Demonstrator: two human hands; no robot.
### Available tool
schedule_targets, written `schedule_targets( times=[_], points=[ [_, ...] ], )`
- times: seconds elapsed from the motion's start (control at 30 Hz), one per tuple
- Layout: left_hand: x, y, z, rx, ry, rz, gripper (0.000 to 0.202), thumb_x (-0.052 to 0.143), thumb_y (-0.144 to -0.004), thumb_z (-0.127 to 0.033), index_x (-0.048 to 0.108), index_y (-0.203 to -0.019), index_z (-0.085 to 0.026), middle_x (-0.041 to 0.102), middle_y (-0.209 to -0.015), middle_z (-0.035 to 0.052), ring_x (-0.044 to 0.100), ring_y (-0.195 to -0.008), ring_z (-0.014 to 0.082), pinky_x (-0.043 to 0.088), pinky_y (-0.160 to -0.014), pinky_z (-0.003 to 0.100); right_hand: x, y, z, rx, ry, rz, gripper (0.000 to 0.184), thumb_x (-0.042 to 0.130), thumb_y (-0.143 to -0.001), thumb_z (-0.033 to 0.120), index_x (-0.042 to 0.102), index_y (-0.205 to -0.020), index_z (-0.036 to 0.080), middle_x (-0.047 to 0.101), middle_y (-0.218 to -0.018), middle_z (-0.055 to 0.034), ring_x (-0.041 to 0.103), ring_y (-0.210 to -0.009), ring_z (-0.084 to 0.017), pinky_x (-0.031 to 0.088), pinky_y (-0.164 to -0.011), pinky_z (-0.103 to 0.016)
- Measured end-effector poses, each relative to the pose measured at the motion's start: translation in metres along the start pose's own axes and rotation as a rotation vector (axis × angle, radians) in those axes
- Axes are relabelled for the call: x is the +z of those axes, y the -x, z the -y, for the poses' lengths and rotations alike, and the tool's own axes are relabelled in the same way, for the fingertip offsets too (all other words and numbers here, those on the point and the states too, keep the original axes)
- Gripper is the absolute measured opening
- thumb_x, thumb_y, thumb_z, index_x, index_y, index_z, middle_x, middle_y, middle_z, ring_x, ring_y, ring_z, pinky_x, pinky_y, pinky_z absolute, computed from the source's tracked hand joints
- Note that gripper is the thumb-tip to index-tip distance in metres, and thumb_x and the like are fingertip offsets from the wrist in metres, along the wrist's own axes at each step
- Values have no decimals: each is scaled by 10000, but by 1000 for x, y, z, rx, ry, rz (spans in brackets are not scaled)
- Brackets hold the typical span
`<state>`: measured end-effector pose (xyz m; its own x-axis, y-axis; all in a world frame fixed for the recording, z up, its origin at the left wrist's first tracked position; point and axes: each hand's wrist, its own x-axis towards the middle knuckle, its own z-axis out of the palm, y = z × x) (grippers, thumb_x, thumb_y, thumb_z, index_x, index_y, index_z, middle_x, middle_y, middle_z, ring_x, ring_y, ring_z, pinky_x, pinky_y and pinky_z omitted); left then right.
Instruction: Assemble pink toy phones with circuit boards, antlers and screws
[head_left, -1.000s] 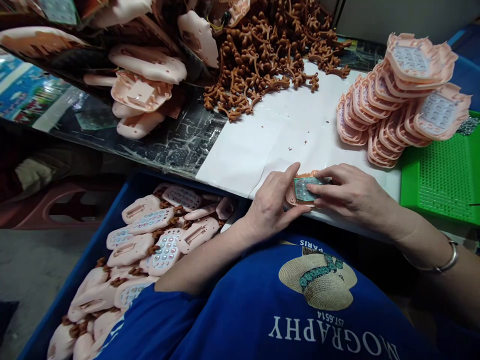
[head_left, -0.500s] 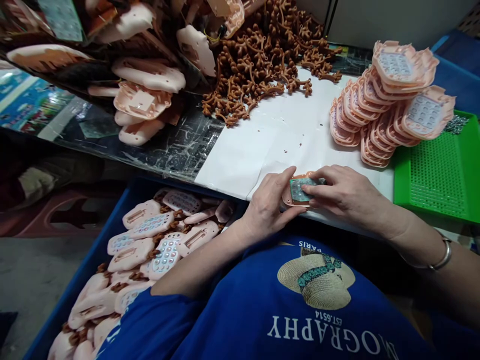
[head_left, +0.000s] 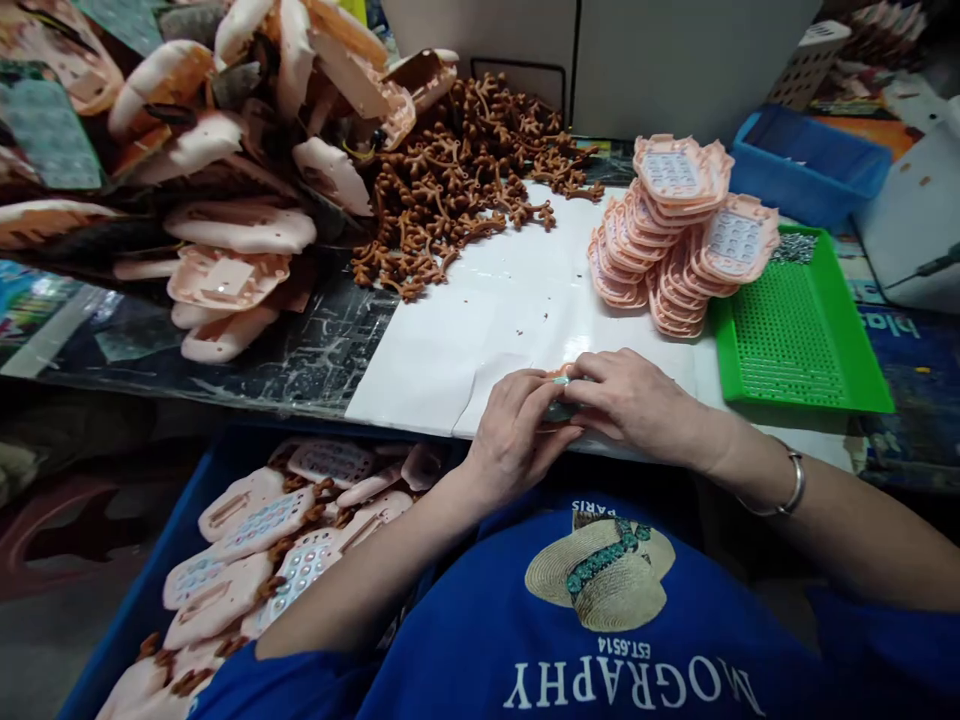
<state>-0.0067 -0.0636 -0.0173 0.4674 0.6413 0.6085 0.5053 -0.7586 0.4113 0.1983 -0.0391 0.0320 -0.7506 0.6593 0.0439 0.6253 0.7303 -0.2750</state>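
Observation:
At the near edge of the table, my left hand [head_left: 510, 425] and my right hand [head_left: 637, 405] meet around a small pink plastic toy shell with a green circuit board [head_left: 559, 411]. Fingers of both hands close over the board from either side and hide most of it and the shell. A bit of orange-pink rim shows between the fingertips. Under the hands and beyond them lies white paper [head_left: 495, 320] with a few dark crumbs.
Stacked pink shells with button pads [head_left: 679, 215] stand beside a green tray [head_left: 810, 395] of small metal parts. Brown antler-like pieces [head_left: 442, 190] are heaped at the back. A pile of shells and boards [head_left: 240, 225] fills the left. Below, a blue crate [head_left: 161, 560] holds assembled toys.
The view has swung right and up. My fingers have closed over the circuit board, which showed openly in the shell before; my left fingers now curl onto it as well.

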Motion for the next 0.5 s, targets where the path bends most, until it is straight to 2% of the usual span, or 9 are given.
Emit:
schedule_targets(
  times=[0.13,0.23,0.33,0.4,0.47,0.5],
  points=[
    [0,0,3,-4,55,3,451,678,-916,-264,478,-1309,-172,630,-1165,143,620,-1100,254,581,-915,447,-7,-6,5,75,-62,33,221,629,-943,252,620,-1120,120,675,-1038,-124,628,-958,-244,465,-821,-374],
    [-1,-1,6,72,-20,25,418,671,-920,-257,524,-1302,-172,614,-1148,132,619,-1089,252,569,-976,487,-8,-10,8,147,-97,20,265,679,-909,234,585,-1118,101,691,-1036,-134,645,-967,-257,481,-853,-397],
    [-3,-3,10,150,-118,61,349,654,-928,-256,589,-1265,-196,597,-1109,109,613,-1042,246,569,-985,510,-4,-4,13,129,-78,-27,335,667,-918,249,566,-1207,113,703,-1106,-133,648,-985,-262,505,-856,-411],
    [-3,-5,12,180,-144,70,332,661,-921,-239,606,-1246,-200,594,-1082,100,613,-986,232,582,-960,510,-4,13,16,62,-44,-191,338,596,-961,266,552,-1274,145,681,-1220,-135,639,-1050,-260,522,-877,-419],
    [-4,-6,14,192,-146,65,342,674,-908,-207,604,-1243,-206,594,-1086,102,613,-1000,238,590,-941,516,-10,41,15,56,1,-472,350,532,-990,287,544,-1329,200,615,-1354,-136,607,-1174,-273,526,-925,-446],
    [-4,-7,15,193,-141,58,353,684,-898,-189,604,-1241,-213,593,-1115,111,609,-1058,258,590,-939,521,-15,58,11,144,22,-604,371,535,-984,308,545,-1348,234,573,-1408,-135,570,-1256,-306,519,-950,-485]
  ],
)
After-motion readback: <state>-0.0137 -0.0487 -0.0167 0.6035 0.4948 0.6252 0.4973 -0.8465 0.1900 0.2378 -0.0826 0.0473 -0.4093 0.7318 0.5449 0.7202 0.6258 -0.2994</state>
